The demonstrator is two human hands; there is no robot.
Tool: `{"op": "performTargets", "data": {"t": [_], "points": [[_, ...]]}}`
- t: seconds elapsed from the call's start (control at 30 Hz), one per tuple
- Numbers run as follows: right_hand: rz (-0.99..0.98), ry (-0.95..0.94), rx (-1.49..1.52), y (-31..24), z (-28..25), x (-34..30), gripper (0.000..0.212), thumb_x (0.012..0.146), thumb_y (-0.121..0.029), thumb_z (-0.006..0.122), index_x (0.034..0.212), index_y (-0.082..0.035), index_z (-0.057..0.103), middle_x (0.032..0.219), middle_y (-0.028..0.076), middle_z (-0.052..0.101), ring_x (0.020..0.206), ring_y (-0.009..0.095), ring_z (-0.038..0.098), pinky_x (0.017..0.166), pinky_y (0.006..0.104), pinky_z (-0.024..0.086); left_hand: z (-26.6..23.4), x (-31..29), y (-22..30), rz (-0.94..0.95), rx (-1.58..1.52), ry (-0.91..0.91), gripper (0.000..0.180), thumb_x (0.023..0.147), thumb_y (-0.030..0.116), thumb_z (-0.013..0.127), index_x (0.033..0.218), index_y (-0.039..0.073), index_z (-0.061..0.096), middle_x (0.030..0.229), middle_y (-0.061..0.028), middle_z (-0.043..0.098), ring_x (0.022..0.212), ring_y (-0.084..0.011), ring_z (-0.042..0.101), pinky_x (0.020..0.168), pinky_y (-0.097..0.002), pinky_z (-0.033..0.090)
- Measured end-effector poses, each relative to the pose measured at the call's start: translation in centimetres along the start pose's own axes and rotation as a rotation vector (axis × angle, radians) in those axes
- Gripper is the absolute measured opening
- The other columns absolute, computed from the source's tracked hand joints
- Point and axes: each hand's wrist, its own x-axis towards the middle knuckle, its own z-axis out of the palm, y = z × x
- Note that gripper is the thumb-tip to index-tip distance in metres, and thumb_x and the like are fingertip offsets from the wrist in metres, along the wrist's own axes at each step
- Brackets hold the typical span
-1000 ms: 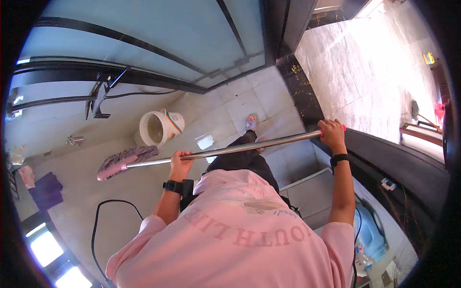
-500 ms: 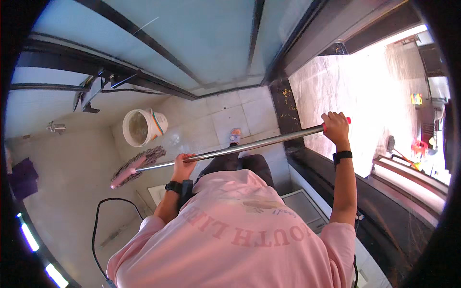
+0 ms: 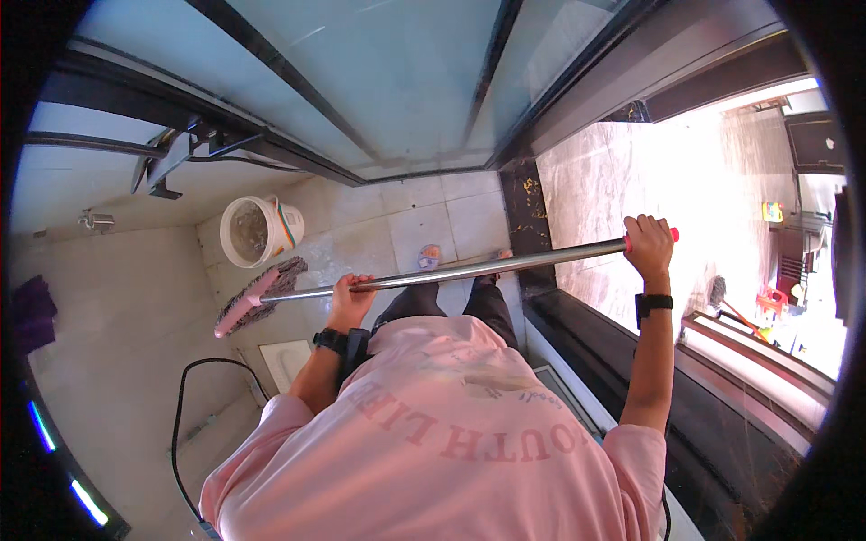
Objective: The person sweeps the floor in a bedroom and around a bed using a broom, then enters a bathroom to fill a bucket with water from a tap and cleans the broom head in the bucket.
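Note:
A mop (image 3: 469, 270) with a long metal pole runs crosswise in front of me. Its pink head with grey-brown shaggy pile (image 3: 257, 298) is at the left, just below a white bucket (image 3: 287, 225) in this view. My left hand (image 3: 348, 302) is wrapped round the pole's lower part, not far from the head. At the far right end, my right hand (image 3: 649, 248) grips the pole by its red-tipped end. Water or something wet and translucent shows inside the bucket.
A frosted glass door (image 3: 397, 81) with dark bars stands ahead. To the right, a dark threshold (image 3: 528, 212) borders a bright marbled floor (image 3: 595, 171). A black cable (image 3: 180, 415) loops at lower left; a purple cloth (image 3: 34, 316) hangs on the left.
Both hands still hold the mop. Its right end has shifted slightly right and lower in view, while its head sits a little higher. A second foot now shows by the threshold.

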Motion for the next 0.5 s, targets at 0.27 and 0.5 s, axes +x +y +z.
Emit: {"op": "performTargets", "data": {"t": [0.27, 0.5], "points": [[0.049, 0.050, 0.005, 5.7, 2.2, -3.9, 0.011, 0.072, -0.005, 0.064, 0.077, -0.012, 0.057, 0.069, 0.002, 0.050, 0.066, 0.020, 0.055, 0.062, 0.0360, 0.042, 6.8, -1.3, -5.0, -0.013, 0.006, 0.080, 0.012, 0.088, 0.006, 0.053, 0.077, 0.003, 0.051, 0.074, -0.0122, 0.058, 0.080, -0.0280, 0.058, 0.096, -0.0490, 0.047], [0.079, 0.045, 0.029, 10.5, 3.3, -6.7, 0.012, 0.073, -0.005, 0.063, 0.078, -0.013, 0.057, 0.068, 0.001, 0.049, 0.066, 0.019, 0.054, 0.063, 0.0356, 0.042, 8.0, -0.8, -9.3, -0.045, 0.007, -0.020, 0.012, 0.088, 0.007, 0.057, 0.079, 0.001, 0.052, 0.080, -0.0139, 0.060, 0.093, -0.0313, 0.058, 0.099, -0.0499, 0.047]]}}
